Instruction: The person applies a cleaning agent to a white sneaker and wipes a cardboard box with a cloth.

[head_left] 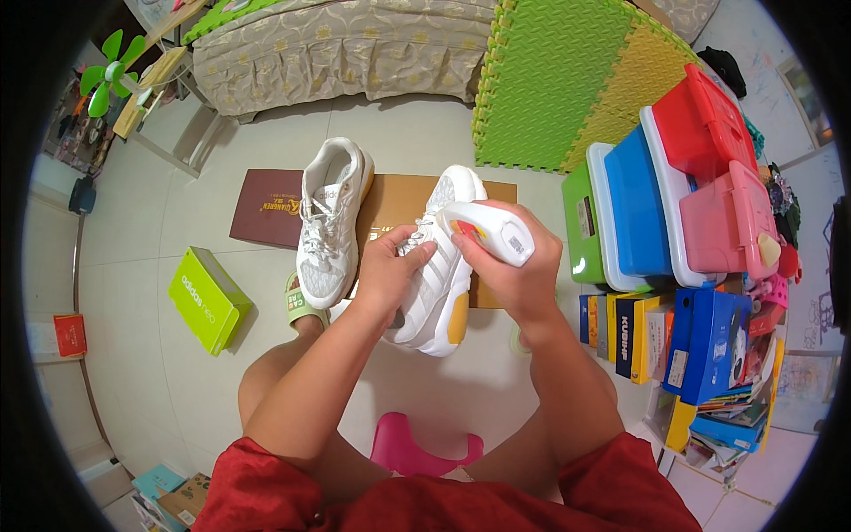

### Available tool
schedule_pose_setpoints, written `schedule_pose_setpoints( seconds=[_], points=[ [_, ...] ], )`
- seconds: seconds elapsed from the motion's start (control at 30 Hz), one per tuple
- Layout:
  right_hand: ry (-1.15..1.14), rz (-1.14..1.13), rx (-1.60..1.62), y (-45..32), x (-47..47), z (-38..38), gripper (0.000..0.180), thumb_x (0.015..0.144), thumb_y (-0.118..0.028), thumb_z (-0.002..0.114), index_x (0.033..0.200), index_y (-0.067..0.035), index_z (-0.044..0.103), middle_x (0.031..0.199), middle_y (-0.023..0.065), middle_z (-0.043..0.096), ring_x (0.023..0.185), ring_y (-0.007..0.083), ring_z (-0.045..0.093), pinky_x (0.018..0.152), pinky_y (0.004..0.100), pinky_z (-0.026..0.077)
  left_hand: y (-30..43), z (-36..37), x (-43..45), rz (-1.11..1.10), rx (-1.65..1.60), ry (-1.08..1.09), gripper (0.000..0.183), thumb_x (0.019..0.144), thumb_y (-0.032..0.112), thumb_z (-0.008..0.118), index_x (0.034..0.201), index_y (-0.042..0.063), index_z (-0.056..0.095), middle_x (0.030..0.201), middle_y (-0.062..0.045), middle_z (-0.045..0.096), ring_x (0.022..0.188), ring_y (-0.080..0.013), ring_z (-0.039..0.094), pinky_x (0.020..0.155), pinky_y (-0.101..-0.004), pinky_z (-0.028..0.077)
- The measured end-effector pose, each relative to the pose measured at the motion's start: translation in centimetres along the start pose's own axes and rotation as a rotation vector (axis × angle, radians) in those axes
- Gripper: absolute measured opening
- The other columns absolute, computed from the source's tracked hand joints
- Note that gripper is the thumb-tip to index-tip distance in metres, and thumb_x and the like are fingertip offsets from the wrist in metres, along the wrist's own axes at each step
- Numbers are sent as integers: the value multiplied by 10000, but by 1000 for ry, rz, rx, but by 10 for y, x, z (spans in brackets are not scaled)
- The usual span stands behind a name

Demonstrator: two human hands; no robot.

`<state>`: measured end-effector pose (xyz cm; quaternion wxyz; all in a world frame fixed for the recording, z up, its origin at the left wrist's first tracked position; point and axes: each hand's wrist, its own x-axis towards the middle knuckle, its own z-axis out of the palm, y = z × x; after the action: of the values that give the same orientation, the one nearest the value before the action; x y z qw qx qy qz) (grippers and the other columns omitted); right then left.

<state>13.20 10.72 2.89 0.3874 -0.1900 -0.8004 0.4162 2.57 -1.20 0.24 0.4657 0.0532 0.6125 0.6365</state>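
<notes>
My left hand (393, 269) grips a white Adidas-style sneaker (432, 282) by its laces and tongue, the thumb on the upper. The shoe lies tilted on its side, its striped flank and yellow-and-white sole edge showing, toe and heel pointing away from and towards me. In my right hand (515, 266) is a white plastic bottle (488, 229) with a red and yellow label, its narrow end against the sneaker's side. The other white sneaker (329, 233) stands at the left, partly over a flat maroon and brown cardboard box (266, 209).
A lime shoebox (209, 299) lies on the tiled floor at the left. Green and yellow foam mats (555, 86) stand behind. Stacked storage bins (638, 219) and shoeboxes (708, 346) rise at the right. A pink stool (412, 452) is between my legs.
</notes>
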Motion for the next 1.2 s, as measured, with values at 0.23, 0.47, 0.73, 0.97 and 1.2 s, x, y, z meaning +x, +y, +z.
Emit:
schedule_pose_setpoints(
  seconds=[0.23,0.47,0.73,0.97,1.2],
  points=[
    [120,172,0,4,4,2,257,648,-100,780,831,2,630,761,110,634,674,227,625,605,320,491,-3,6,-1,46,15,-21,283,850,15,616,1125,-43,580,932,-96,659,774,-131,626,690,-259,522],
    [50,141,-17,-6,6,7,309,662,-119,775,896,-15,602,803,115,625,689,261,617,624,340,490,-6,9,0,64,59,40,325,829,14,642,1137,-62,571,918,-104,662,768,-125,626,672,-251,521],
    [109,1,-244,-4,11,6,328,656,-111,774,920,-26,599,813,107,622,722,271,612,644,353,491,-5,12,-3,66,65,54,392,814,-2,652,1182,-79,543,904,-108,656,750,-124,621,651,-246,517],
    [95,55,-118,-2,12,3,303,659,-103,772,894,-20,598,793,100,619,720,255,614,634,340,489,-5,13,-3,50,52,38,436,809,-14,650,1209,-104,502,935,-132,652,776,-138,627,668,-253,524],
    [121,116,-29,0,9,1,301,662,-104,774,882,-9,593,788,103,616,702,245,612,624,333,486,-4,11,-4,13,18,51,429,814,-9,644,1209,-99,504,960,-148,652,790,-160,638,682,-276,533]
  ],
)
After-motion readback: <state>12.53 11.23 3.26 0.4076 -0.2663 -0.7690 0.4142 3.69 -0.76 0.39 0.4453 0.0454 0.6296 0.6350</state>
